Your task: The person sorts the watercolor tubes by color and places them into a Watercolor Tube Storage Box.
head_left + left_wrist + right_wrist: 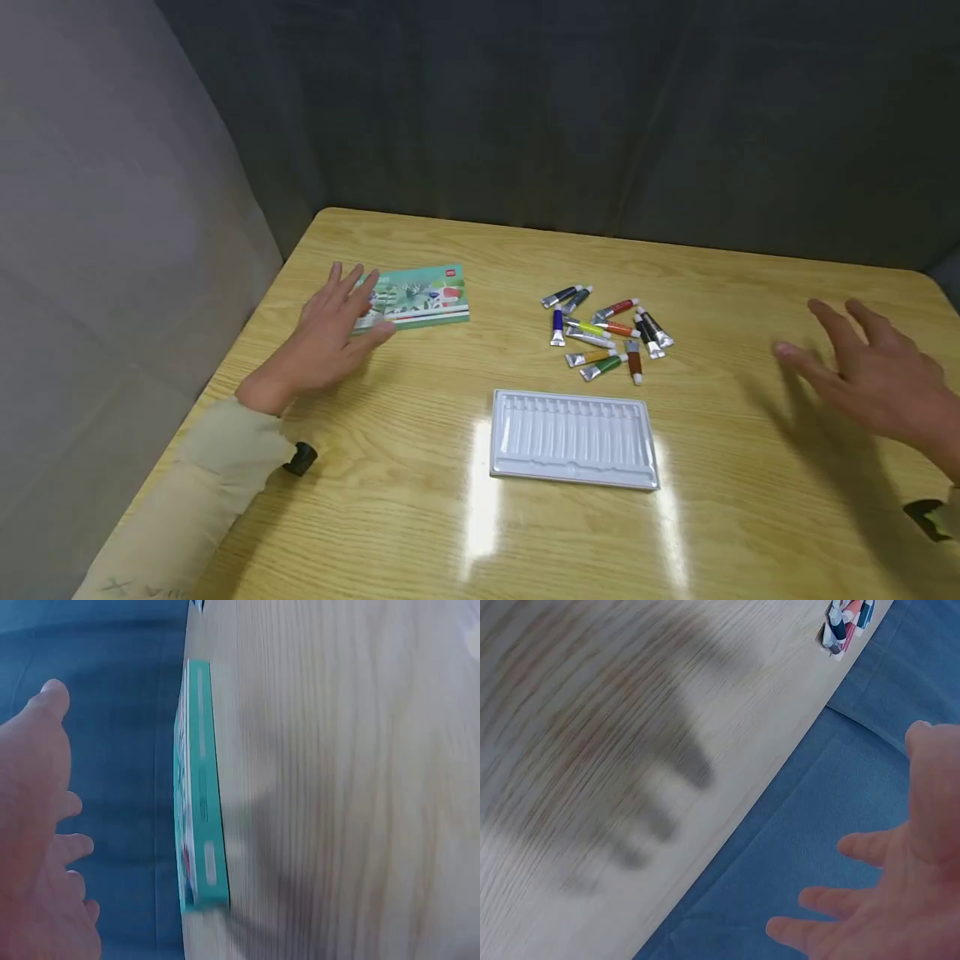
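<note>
My left hand (321,337) is spread over the left end of a flat green box (427,297) printed with plants. In the left wrist view the box's green side (205,780) shows, with the hand held up above the table and its fingers apart. Off to the right, my right hand (877,379) hovers over the table with fingers loosely extended and holds nothing. Its shadow falls on the wood. Between the hands lies a loose group of small paint tubes, among them a green tube (603,367) and a blue tube (557,327).
A white plastic tray (577,475) with a row of narrow slots stands in front of the tubes. Dark cloth (480,108) hangs behind the table's far edge, and grey cloth (112,208) lines the left. The wooden table (405,450) reflects light near the tray.
</note>
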Tool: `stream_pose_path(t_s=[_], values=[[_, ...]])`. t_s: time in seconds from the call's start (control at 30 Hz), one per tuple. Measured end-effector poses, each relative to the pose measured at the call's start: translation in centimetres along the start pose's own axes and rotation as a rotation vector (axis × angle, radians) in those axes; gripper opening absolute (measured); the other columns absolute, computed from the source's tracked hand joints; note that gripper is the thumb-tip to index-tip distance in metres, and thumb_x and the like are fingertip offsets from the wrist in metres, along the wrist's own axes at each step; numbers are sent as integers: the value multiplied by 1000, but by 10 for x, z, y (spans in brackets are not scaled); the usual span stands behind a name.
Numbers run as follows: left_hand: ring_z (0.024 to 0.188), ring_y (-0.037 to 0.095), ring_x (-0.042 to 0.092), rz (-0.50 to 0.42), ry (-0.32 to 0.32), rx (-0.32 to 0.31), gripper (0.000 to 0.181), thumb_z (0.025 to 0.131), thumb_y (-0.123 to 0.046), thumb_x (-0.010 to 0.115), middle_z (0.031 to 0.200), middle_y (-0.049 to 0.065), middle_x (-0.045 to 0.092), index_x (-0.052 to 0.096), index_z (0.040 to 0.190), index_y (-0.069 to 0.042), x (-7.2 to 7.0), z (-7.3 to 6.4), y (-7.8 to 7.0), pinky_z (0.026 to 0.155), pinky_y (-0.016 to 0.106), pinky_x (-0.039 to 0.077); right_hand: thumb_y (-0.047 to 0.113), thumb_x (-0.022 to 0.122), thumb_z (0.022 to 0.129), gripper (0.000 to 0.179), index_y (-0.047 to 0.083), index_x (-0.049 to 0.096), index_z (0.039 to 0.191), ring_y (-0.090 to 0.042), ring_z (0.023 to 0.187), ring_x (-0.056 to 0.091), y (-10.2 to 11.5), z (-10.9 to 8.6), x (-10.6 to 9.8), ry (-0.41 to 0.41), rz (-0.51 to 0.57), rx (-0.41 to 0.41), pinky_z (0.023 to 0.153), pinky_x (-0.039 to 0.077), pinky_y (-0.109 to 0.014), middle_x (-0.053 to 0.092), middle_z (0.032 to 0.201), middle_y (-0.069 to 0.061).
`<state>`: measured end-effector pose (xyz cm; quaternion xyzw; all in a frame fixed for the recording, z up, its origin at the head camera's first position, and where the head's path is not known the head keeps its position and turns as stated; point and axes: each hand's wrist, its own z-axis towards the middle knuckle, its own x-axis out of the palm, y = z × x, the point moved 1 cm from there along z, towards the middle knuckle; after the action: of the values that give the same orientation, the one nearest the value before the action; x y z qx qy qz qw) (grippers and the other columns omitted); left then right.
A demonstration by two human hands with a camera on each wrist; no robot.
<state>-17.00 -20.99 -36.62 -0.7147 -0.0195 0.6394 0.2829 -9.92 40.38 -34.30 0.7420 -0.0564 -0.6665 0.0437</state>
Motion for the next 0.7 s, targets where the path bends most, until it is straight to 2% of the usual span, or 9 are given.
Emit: stream_pose_path(t_s=[0.1, 0.2, 0.3, 0.5, 0.7], values=[[165, 35, -4, -16, -1, 27, 85, 103, -62, 48, 176, 12, 12, 14, 168, -20, 6, 4, -13, 128, 69, 8, 58, 43, 107, 89, -1, 9, 164, -76, 131, 24, 6, 5, 1, 9, 11, -6, 77, 34, -83, 2, 162, -46], [160, 35, 17, -49, 5, 57, 82, 101, -62, 54, 170, 11, 27, 23, 166, -23, 12, 5, -28, 127, 64, 21, 58, 45, 106, 89, -2, 12, 163, -78, 129, 24, 12, 11, 2, 18, 32, -12, 77, 33, -84, 2, 162, -46], [152, 30, 32, -94, 46, 95, 81, 99, -63, 57, 163, 7, 37, 28, 165, -26, 18, 4, -45, 123, 58, 35, 59, 46, 105, 89, -3, 16, 162, -78, 129, 24, 20, 16, 1, 15, 48, -21, 80, 31, -84, 5, 161, -47], [152, 25, 38, -138, 161, 178, 84, 96, -65, 60, 162, 4, 38, 33, 163, -21, 34, 6, -77, 124, 50, 38, 62, 46, 104, 92, -3, 15, 162, -76, 132, 20, 35, 27, 2, 47, 94, -35, 92, 25, -86, 4, 161, -46], [149, 21, 42, -126, 228, 216, 88, 93, -66, 64, 161, 1, 42, 34, 163, -21, 51, 9, -94, 124, 44, 40, 64, 49, 102, 96, -3, 16, 162, -71, 138, 19, 52, 35, 8, 92, 146, -60, 101, 24, -86, 5, 161, -46]])
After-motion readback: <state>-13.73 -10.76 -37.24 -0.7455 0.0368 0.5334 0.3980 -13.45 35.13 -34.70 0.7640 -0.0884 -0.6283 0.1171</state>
